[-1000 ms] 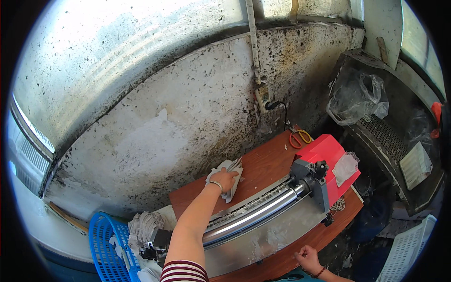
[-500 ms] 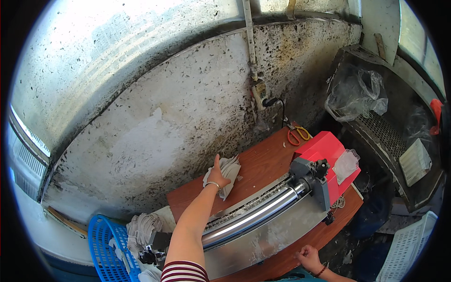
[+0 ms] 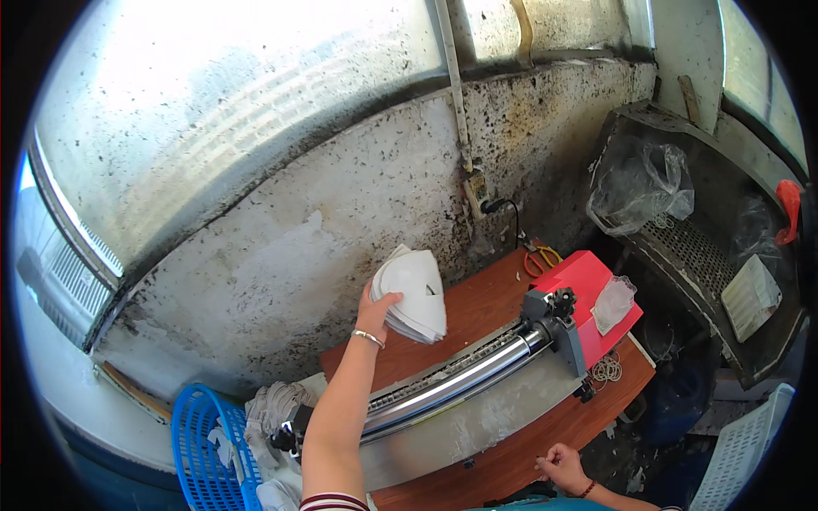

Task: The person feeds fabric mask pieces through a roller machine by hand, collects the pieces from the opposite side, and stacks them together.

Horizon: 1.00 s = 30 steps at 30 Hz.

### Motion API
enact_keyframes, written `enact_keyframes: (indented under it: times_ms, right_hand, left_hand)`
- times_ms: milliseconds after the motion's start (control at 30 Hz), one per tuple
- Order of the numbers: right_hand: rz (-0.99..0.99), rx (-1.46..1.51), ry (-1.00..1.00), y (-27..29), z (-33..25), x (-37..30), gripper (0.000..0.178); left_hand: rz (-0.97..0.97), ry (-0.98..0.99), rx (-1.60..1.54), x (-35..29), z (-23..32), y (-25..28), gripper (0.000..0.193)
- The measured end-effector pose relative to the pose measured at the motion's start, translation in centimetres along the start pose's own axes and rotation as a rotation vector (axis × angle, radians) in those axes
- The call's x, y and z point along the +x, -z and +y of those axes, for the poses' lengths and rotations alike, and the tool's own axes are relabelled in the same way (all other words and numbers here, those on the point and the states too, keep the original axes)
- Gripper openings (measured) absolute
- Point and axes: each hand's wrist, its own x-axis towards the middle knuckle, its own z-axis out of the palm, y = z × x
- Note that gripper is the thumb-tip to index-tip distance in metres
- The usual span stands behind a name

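My left hand [image 3: 373, 311] is closed round the edge of a stack of white curved sheets [image 3: 415, 289], fingers behind and thumb on the front. It holds the stack up above the far side of the brown tabletop [image 3: 477, 298]; whether the sheets are paper or cloth I cannot tell. Just nearer than the stack lies a roller machine with a shiny metal roller [image 3: 452, 375] and a red end housing [image 3: 588, 289]. My right hand [image 3: 564, 468] hovers by the table's near edge, fingers curled in, with nothing visible in them.
Left of the machine stand a blue plastic basket [image 3: 204, 451] and a heap of whitish pieces [image 3: 277, 404]. Scissors [image 3: 543, 257] lie by the socket [image 3: 475, 194] at the stained wall. To the right are a dark metal trough [image 3: 690, 247] with plastic bags and a white crate [image 3: 741, 451].
My left hand has lifted the stack off the tabletop and turned it so its broad face shows. The view has shifted slightly. My right hand stays nearly in place.
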Motion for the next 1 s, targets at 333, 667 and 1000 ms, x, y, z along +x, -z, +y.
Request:
enact_keyframes:
  times_ms: [333,667,1000]
  right_hand:
    - [-0.37,0.813,0.092,0.4,-13.3,2.2,0.046]
    - [-0.568,0.882,-0.152,3.5,-14.8,-1.9,0.056]
    - [-0.055,-0.592,1.069,7.4,-15.7,-2.1,0.064]
  left_hand:
    - [-0.383,0.193,-0.435,-25.1,2.6,-8.1,0.068]
    - [-0.284,0.34,-0.24,-33.4,-5.0,-11.0,0.076]
    - [-0.057,0.148,-0.146,-38.4,-8.3,-14.2,0.075]
